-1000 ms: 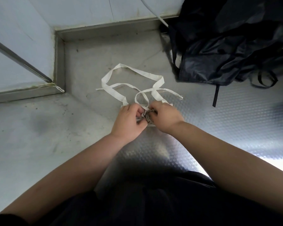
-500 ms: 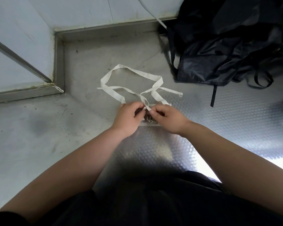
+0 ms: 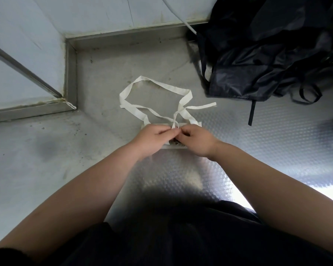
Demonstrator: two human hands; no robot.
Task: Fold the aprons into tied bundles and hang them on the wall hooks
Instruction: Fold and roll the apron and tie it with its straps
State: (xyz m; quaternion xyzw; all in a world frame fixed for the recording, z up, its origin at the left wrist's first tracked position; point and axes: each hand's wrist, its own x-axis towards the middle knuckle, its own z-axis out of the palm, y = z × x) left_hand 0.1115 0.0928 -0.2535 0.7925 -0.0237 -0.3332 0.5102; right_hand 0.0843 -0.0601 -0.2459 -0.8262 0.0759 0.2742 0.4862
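Head view, white apron bundle (image 3: 193, 124): folded small and flat, it lies on the steel bench (image 3: 277, 143) mid-scene, mostly hidden under both hands.
Ties (image 3: 155, 86): the wide neck strap loops away to the far side, and the two thin strands cross just above the bundle, one end trailing right.
Left hand (image 3: 153, 139): its fingers (image 3: 168, 131) are drawn narrow, pinching a thin strand at the crossing.
Right hand (image 3: 196, 141): its fingers are curled, nipping the other strand, almost touching the left hand.
Done so far: the folding of this apron looks finished.
In hand: the knot, by my reckoning; it looks loose, not drawn tight.
Black aprons (image 3: 267, 54): a crumpled heap far right on the bench, unfolded, straps dangling.
Left to do: cinch this knot, hang the bundle, then fold and tie the black heap.
Wall hooks: none in view, only the pale wall panels (image 3: 27, 45) at the far left.
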